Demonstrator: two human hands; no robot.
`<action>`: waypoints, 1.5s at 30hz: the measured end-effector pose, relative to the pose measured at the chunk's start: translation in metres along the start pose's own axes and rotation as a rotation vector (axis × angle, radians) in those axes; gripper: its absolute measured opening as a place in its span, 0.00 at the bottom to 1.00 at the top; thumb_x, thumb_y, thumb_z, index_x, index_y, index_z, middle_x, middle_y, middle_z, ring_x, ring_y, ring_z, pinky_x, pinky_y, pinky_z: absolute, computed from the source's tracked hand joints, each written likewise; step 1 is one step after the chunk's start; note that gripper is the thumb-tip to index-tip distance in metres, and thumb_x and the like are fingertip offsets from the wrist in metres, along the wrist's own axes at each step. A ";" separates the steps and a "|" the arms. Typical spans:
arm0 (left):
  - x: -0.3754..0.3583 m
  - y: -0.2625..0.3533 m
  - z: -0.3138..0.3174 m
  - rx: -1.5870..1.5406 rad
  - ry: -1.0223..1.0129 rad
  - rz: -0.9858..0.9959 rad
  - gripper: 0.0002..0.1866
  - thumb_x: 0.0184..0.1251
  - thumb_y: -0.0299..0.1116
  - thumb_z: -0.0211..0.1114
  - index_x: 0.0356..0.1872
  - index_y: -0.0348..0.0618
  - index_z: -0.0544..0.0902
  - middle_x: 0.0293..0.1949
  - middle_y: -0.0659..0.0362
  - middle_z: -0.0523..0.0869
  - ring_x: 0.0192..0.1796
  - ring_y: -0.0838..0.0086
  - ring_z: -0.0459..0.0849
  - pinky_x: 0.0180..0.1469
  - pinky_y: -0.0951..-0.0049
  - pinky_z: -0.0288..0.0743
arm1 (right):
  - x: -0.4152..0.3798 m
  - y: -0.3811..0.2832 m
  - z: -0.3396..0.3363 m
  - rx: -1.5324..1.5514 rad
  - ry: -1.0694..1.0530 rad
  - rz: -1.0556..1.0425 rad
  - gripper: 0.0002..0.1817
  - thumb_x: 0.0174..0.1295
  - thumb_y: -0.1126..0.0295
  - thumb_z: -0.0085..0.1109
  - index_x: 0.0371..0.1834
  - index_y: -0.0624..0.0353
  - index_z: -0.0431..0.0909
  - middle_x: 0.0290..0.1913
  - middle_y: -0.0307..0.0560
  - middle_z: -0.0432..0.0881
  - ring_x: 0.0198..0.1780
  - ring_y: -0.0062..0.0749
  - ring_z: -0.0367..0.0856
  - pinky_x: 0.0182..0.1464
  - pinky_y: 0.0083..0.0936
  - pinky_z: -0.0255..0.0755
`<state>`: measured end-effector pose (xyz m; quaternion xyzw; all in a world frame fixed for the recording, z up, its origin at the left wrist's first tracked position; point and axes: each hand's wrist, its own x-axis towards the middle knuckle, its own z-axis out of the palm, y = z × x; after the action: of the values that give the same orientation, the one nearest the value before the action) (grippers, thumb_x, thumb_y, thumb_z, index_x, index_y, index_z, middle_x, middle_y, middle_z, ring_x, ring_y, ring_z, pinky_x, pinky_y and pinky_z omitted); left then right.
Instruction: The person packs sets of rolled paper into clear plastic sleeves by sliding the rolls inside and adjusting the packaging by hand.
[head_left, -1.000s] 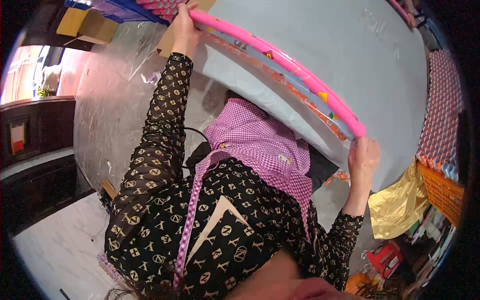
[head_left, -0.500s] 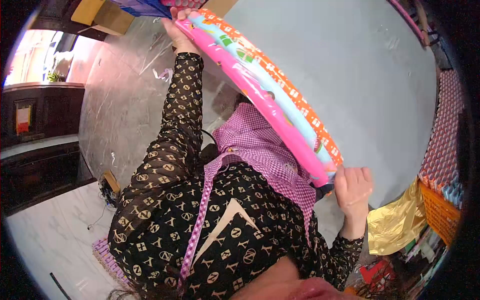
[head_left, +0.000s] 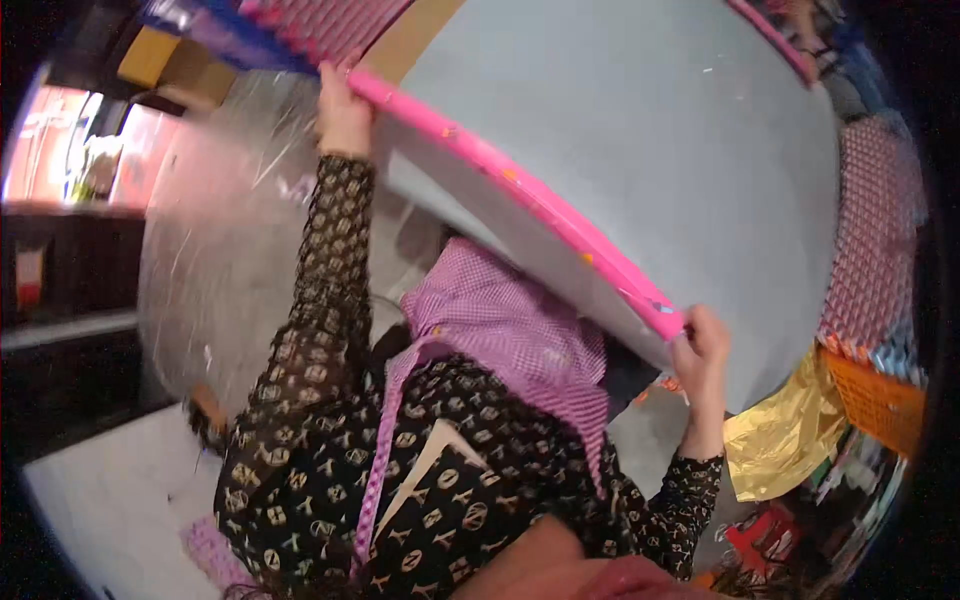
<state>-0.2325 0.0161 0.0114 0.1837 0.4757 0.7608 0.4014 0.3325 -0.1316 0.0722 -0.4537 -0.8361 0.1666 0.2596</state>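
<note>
My left hand (head_left: 343,112) grips the far end of a long pink roll of wrapping paper (head_left: 520,195), and my right hand (head_left: 700,350) grips its near end. The roll lies along the near edge of a big grey table (head_left: 650,130). A pale sheet hangs from the roll down over the table's edge. My sleeves are black with a gold pattern, and a pink checked apron (head_left: 510,330) covers my front.
Shiny marble floor (head_left: 220,230) stretches to the left. Cardboard boxes (head_left: 165,65) sit far left, gold foil (head_left: 790,430) and an orange crate (head_left: 880,400) at the right, patterned paper rolls (head_left: 875,240) along the table's right side.
The roll has turned from showing its orange and blue printed side to mostly plain pink. Both hands stayed at its ends while the view shifted and blurred.
</note>
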 end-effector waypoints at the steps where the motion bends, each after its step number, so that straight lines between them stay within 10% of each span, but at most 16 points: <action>1: -0.012 0.002 0.009 0.085 -0.022 -0.015 0.28 0.79 0.57 0.43 0.58 0.44 0.77 0.45 0.58 0.84 0.41 0.68 0.81 0.44 0.67 0.77 | 0.001 0.006 0.003 0.169 -0.057 0.258 0.06 0.50 0.79 0.61 0.30 0.61 0.75 0.24 0.41 0.74 0.29 0.31 0.74 0.33 0.31 0.68; 4: -0.009 -0.011 0.020 0.365 -0.067 0.011 0.30 0.76 0.60 0.51 0.60 0.42 0.78 0.48 0.58 0.84 0.48 0.66 0.82 0.49 0.63 0.76 | 0.007 0.035 0.009 0.540 -0.033 0.541 0.05 0.54 0.75 0.61 0.31 0.63 0.77 0.25 0.39 0.78 0.29 0.18 0.74 0.31 0.24 0.70; 10: 0.044 -0.054 0.016 0.602 -0.140 -0.078 0.25 0.76 0.50 0.55 0.53 0.35 0.81 0.46 0.56 0.83 0.48 0.69 0.79 0.52 0.61 0.73 | 0.020 0.051 0.012 0.635 -0.042 0.787 0.07 0.51 0.73 0.64 0.31 0.64 0.79 0.24 0.39 0.78 0.27 0.21 0.75 0.30 0.22 0.69; 17: 0.033 -0.056 0.038 1.039 -0.194 0.142 0.21 0.72 0.44 0.55 0.49 0.33 0.81 0.38 0.54 0.85 0.43 0.65 0.83 0.46 0.63 0.74 | 0.019 0.074 0.032 1.109 -0.189 0.936 0.10 0.47 0.77 0.60 0.35 0.61 0.81 0.25 0.35 0.76 0.24 0.18 0.72 0.24 0.20 0.65; 23: -0.022 -0.045 0.085 1.815 -0.196 0.613 0.21 0.67 0.43 0.60 0.55 0.43 0.81 0.57 0.45 0.82 0.58 0.47 0.79 0.60 0.50 0.71 | 0.026 0.058 0.033 1.075 -0.105 1.003 0.04 0.52 0.74 0.59 0.31 0.59 0.80 0.22 0.36 0.75 0.19 0.19 0.69 0.20 0.20 0.61; 27: -0.053 -0.085 0.123 1.380 -0.558 1.121 0.21 0.65 0.34 0.63 0.56 0.34 0.77 0.62 0.41 0.76 0.64 0.43 0.72 0.68 0.46 0.62 | 0.026 0.075 0.048 1.042 -0.149 0.991 0.03 0.51 0.73 0.60 0.28 0.59 0.80 0.20 0.36 0.73 0.18 0.19 0.69 0.18 0.21 0.59; 36: -0.294 -0.112 0.232 0.988 -1.579 1.066 0.26 0.61 0.39 0.67 0.60 0.39 0.76 0.60 0.48 0.78 0.68 0.52 0.69 0.69 0.47 0.58 | 0.037 0.082 0.053 1.101 -0.212 1.055 0.01 0.49 0.74 0.63 0.24 0.59 0.83 0.16 0.39 0.74 0.17 0.25 0.70 0.16 0.29 0.58; 45: -0.286 -0.153 0.222 1.157 -1.542 1.138 0.23 0.63 0.34 0.60 0.59 0.37 0.74 0.54 0.49 0.79 0.64 0.54 0.72 0.66 0.47 0.60 | 0.017 0.112 0.078 1.285 -0.140 0.878 0.02 0.49 0.76 0.63 0.25 0.57 0.79 0.16 0.36 0.72 0.16 0.22 0.68 0.16 0.23 0.58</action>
<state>0.1560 -0.0464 0.0136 0.9560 0.2285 0.1805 0.0363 0.3542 -0.0612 -0.0435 -0.4921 -0.3341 0.7337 0.3285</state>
